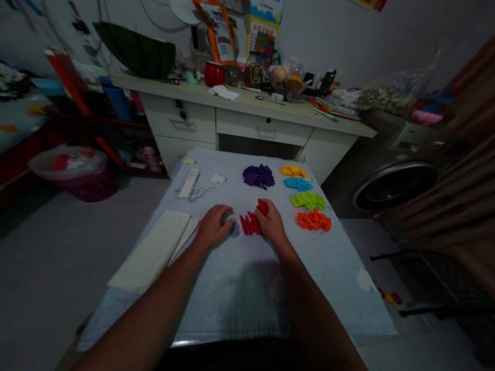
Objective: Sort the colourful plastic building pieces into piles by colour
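My right hand (271, 223) is closed around a red piece (263, 206), whose exact kind is too small to make out. Just left of it, several slim red pieces (249, 224) lie side by side on the cloth. My left hand (216, 223) rests on the table to their left, fingers curved and apart, with nothing between them. Beyond the hands sits a heap of small dark purple pieces (258, 176). Along the right are piles of yellow (292, 171), blue (298, 184), green (308, 200) and orange pieces (314, 220).
A light blue cloth (243, 293) covers the table. On its left lie a pale flat slab (151, 250) and a white narrow box (189, 183) by a thin cord. Behind stands a cluttered desk (242, 101); a washing machine (378, 163) is at right, a pink bin (77, 174) at left.
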`<state>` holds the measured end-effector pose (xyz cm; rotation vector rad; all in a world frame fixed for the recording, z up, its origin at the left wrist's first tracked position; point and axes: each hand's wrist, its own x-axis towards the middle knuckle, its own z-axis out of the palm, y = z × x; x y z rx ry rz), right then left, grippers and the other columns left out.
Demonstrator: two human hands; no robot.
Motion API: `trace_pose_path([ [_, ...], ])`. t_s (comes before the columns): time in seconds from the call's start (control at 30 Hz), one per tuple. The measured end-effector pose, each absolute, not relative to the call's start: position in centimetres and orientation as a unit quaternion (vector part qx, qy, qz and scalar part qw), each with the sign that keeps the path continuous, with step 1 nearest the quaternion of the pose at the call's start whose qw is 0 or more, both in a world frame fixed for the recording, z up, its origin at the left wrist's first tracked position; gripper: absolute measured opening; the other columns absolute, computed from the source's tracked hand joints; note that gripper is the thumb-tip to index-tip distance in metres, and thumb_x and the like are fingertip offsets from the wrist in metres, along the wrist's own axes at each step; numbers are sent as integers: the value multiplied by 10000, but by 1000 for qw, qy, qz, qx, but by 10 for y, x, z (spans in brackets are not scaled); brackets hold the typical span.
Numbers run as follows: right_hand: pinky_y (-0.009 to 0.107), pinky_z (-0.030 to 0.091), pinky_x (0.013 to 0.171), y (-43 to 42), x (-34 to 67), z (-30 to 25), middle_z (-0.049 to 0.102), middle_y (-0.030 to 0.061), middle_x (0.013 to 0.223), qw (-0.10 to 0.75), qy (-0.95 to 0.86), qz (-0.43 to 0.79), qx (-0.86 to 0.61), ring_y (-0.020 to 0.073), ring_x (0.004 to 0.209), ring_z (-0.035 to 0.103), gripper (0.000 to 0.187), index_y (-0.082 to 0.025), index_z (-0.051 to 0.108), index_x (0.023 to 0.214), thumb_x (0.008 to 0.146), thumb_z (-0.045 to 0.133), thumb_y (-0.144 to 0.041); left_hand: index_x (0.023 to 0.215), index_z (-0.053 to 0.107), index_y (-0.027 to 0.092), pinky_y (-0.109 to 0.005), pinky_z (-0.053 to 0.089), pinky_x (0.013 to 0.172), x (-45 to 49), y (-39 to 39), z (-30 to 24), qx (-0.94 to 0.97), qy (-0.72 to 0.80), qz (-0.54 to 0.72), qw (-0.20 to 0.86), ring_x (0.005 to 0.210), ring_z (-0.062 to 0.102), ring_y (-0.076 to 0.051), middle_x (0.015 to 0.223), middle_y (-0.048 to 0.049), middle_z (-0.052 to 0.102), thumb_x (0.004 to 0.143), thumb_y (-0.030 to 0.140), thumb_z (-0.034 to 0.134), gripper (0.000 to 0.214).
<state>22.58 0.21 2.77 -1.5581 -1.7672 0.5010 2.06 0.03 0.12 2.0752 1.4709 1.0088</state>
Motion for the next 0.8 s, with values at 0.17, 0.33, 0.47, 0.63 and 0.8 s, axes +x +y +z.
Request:
trace_pose_path([
  [0.17, 379, 431, 996, -5, 239, 31, 613, 118, 1226, 356, -637, 146, -668, 235, 1118, 564, 444, -167, 531, 1285, 848, 468, -214, 1259, 589, 188, -478, 388, 1059, 28, -8, 3, 798, 479, 341, 130, 1230, 502, -316, 1331, -143, 561, 818, 413, 607, 495],
  [0.33, 462, 405, 1022, -9, 249, 23, 572, 180, 1227, 302, -635, 74, -707, 303, 1162, 515, 466, -131, 544, 1284, 843, 547, -279, 1312, 560, 181, -488, 366, 1090, 36, -16, 2, 833, 430, 326, 124, 1270, 465, -323, 1384, -152, 530, 799, 370, 643, 553],
  [0.47, 424, 433, 1007, -5, 253, 12, 587, 180, 1213, 381, -603, 89, -695, 276, 1124, 553, 498, -106, 508, 1318, 845, 532, -261, 1260, 573, 186, -447, 425, 1030, 41, -18, 2, 836, 413, 331, 144, 1186, 527, -286, 1279, -132, 601, 805, 271, 615, 466],
  [0.63, 413, 417, 1060, -1, 255, 10, 592, 153, 1253, 467, -606, 110, -634, 253, 1183, 542, 523, -137, 522, 1305, 791, 551, -225, 1089, 612, 194, -351, 490, 830, 43, -18, 3, 804, 448, 330, 208, 919, 614, -217, 997, -70, 672, 807, 230, 569, 288],
  [0.8, 397, 437, 1040, -2, 259, 17, 612, 133, 1207, 501, -608, 110, -606, 230, 1142, 564, 455, -153, 593, 1198, 762, 464, -144, 1057, 616, 211, -272, 458, 705, 39, -19, 6, 752, 476, 351, 292, 734, 604, -147, 848, 5, 672, 855, 283, 522, 234],
])
